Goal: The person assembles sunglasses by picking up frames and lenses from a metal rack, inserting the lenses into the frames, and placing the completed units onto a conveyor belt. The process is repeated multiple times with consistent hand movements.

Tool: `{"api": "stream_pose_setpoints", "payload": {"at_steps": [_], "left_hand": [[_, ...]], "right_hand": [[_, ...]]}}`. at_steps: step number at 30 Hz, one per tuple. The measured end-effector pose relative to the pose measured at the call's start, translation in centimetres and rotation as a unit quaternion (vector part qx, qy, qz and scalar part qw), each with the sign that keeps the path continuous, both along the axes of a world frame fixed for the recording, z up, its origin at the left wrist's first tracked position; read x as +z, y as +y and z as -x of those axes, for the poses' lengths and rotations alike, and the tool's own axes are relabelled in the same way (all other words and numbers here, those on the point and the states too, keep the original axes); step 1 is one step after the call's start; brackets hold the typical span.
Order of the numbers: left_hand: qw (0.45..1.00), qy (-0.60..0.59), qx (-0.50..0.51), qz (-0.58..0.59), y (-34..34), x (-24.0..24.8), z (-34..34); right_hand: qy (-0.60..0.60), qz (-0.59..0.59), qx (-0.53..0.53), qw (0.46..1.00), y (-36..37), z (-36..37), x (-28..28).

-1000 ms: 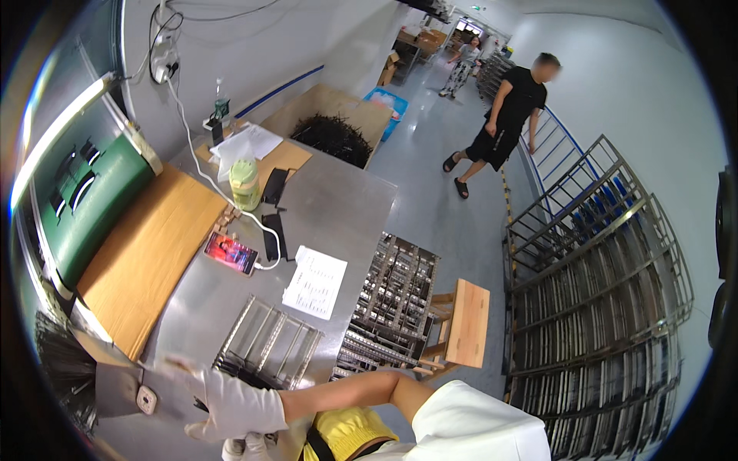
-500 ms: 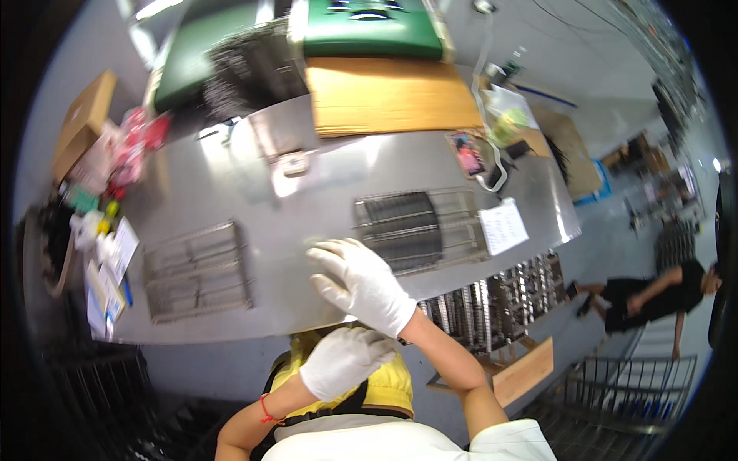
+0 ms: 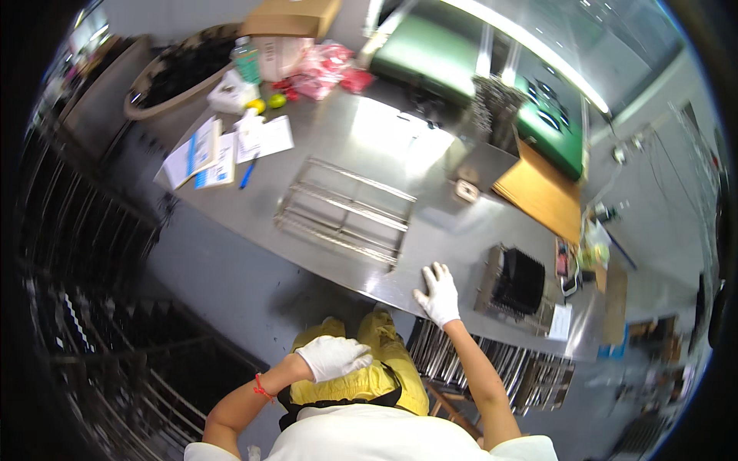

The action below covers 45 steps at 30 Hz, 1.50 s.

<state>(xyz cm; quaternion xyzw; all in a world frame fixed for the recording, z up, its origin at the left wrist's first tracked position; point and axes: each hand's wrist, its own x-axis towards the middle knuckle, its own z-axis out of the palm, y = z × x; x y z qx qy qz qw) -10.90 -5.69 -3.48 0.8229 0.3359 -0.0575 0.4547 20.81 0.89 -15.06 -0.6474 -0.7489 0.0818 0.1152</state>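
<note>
The right hand (image 3: 438, 296) is now brought nearer the wire rack (image 3: 350, 205), fingers spread; on the rack's near side, the left hand (image 3: 330, 359) is held, fingers loosely extended.

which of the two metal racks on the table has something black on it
The farther-right rack, past the right hand: it carries a dark, curved stack, while the farther-left rack shows only bare bars.

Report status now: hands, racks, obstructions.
Right hand spread at table edge; left hand before yellow trousers. Left rack, loaded right rack untouched. Nothing visible blocking right hand.
</note>
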Motion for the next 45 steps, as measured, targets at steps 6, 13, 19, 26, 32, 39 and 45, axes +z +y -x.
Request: {"api": "stream_pose_setpoints", "payload": {"at_steps": [6, 13, 19, 26, 32, 39, 45], "left_hand": [[0.993, -0.043, 0.112, -0.012, -1.8, 0.5, 2.7], [0.978, -0.117, 0.169, 0.036, -2.6, 3.6, 4.3], [0.771, -0.618, 0.146, 0.054, -3.1, 10.0, 1.7], [0.674, -0.724, 0.139, -0.059, -1.4, 9.1, 1.2], [0.688, -0.709, 0.106, -0.111, -0.1, 9.8, 3.1], [0.763, -0.645, -0.002, -0.037, 0.1, 13.1, 4.5], [0.791, -0.604, -0.096, 0.023, 1.4, 14.7, 4.1]], "right_hand": [[0.023, -0.108, -0.071, 0.991, 0.8, 1.7, -2.9], [0.012, -0.102, -0.064, 0.993, 1.0, 2.2, -3.3], [0.029, -0.111, -0.061, 0.992, 0.8, 2.0, -4.3], [-0.005, -0.114, -0.033, 0.993, 1.0, 0.9, -5.8], [-0.003, -0.077, -0.072, 0.994, 1.1, 1.6, -5.5], [0.014, -0.099, -0.089, 0.991, 0.9, 2.1, -4.6], [0.022, -0.124, -0.09, 0.988, 1.3, 2.5, -3.3]]}}
